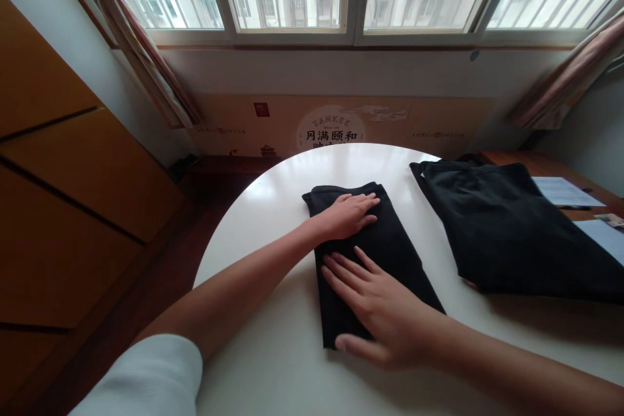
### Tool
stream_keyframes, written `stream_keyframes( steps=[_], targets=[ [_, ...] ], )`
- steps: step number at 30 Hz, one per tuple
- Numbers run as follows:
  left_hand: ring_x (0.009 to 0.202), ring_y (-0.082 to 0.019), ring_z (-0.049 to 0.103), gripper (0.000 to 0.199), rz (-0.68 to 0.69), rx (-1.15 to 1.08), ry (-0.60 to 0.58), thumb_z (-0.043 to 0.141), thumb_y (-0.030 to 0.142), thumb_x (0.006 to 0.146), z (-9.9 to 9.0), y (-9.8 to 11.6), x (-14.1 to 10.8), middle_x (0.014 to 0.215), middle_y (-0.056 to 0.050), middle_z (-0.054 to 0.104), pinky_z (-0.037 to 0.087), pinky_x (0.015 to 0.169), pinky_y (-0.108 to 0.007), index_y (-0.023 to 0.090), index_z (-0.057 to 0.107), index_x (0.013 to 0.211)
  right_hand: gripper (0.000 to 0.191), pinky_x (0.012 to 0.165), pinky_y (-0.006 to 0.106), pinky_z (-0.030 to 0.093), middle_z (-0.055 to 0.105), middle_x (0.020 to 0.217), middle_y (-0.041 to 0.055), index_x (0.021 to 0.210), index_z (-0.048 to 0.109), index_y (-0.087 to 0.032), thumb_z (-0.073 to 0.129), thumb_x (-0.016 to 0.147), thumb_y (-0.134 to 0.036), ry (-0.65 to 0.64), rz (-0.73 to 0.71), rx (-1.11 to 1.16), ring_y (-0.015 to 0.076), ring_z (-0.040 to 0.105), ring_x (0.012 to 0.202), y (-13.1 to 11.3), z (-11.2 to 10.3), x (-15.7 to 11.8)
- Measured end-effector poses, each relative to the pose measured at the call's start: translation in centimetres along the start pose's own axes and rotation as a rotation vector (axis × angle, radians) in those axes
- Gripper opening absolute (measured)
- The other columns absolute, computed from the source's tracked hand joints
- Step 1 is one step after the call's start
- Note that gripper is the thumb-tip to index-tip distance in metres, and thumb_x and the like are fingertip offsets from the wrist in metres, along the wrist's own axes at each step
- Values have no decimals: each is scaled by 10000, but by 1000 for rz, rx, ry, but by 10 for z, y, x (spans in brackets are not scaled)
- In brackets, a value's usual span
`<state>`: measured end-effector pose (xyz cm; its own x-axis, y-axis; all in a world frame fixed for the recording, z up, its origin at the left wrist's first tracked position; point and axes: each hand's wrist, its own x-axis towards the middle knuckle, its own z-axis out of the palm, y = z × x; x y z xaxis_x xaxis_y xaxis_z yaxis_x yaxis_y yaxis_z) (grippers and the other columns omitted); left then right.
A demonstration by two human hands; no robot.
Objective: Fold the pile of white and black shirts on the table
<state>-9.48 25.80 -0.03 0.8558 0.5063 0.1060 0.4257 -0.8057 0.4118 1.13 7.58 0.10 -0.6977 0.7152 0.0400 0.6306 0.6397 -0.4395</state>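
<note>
- Fingers (pixel 363 205) of the left hand (pixel 341 220) lie flat and open on the far end of the folded black garment (pixel 397 244); I see no grip.
- The right hand (pixel 385 315) is open too, its fingers (pixel 344 270) spread over the near end of that same garment, with the thumb (pixel 353 348) at its lower edge. Nothing is pinched.
- I have the folded garment lying on the round white table (pixel 263 214), between both hands and slightly angled.
- Off to the right, well apart from my view of the hands, a second black garment (pixel 487 227) lies flatter, partly over the table's edge.
- Beyond it I can make out sheets of paper (pixel 560 190) and a pen (pixel 575 207) on a wooden desk (pixel 536 164).
- A white sleeve (pixel 141 377) covers the left arm.
</note>
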Motion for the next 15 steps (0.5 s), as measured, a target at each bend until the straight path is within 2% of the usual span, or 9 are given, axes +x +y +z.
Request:
stream_keyframes(
  steps=[2,4,6,9,13,15],
  targets=[
    [1589,-274,290,535,0,62,-74,430,442,1080,8,-8,18,1689,-97,388,139,1292,-499,235,467,1572,939,1316,531,-55,137,1746,154,1698,172,-122,517,996,-642,-77,-63,91,327,122,1628,-6,-6,-5],
    [1593,-280,275,561,-48,102,-48,395,484,1086,11,-16,30,1701,-105,363,139,1288,-499,224,458,1579,916,1315,527,-58,138,1746,137,1702,144,-146,504,1009,-626,-123,-98,154,315,124,1627,-11,-13,-9],
    [1524,-298,394,517,-131,135,20,360,452,1095,8,-25,38,1635,-146,462,247,1245,-483,181,544,1495,865,1316,550,-30,195,1740,117,1704,163,-185,505,1021,-591,-121,-119,185,314,158,1620,-14,-15,-12],
    [1287,-320,594,434,-299,250,183,319,345,1100,-2,-40,46,1370,-193,659,384,1115,-469,129,669,1239,813,1320,567,44,301,1713,106,1695,231,-204,543,1027,-546,-79,-180,172,315,216,1608,-18,0,-16],
    [1133,-310,654,377,-423,326,325,325,294,1103,-16,-51,48,1185,-196,711,418,1028,-436,115,655,1134,520,1311,457,224,463,1636,95,1608,420,-179,471,1105,-303,22,-401,68,229,382,1548,-22,30,-18],
    [1113,-293,666,397,-482,313,372,285,289,1113,-25,-52,41,1160,-184,721,421,1011,-411,129,647,1126,437,1301,396,253,506,1612,76,1540,508,-189,457,1111,-251,81,-449,40,188,424,1523,-20,30,-19]
  ],
)
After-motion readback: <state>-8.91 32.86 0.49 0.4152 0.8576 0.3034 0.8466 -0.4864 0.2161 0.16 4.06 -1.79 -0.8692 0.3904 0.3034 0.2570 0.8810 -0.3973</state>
